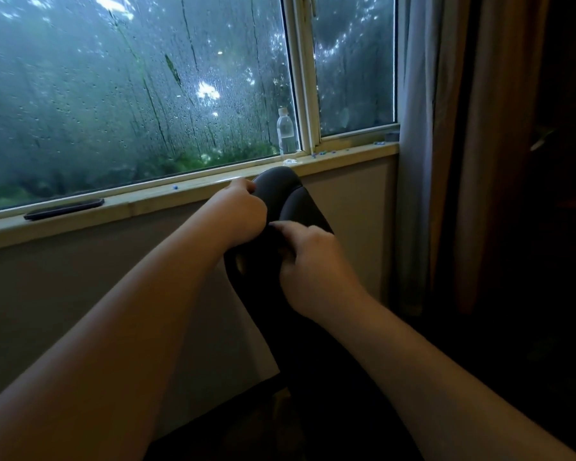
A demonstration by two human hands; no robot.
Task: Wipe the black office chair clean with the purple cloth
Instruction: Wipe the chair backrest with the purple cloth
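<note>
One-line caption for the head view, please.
Left hand and right hand grip the backrest of the black office chair below a rain-streaked window, bottle on the sill; no purple cloth visible.

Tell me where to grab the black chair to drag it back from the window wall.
Grip the black office chair by the rounded top edge of its backrest, from the near side, fingers curled over it. That edge is slim, and the window sill and wall crowd its far side. The left hand grips there; the right hand holds just below.

The chair point(276, 186) is smooth, faintly glossy black upholstery, the sill point(147, 202) pale matt wood, the bottle point(286, 131) clear plastic.
</note>
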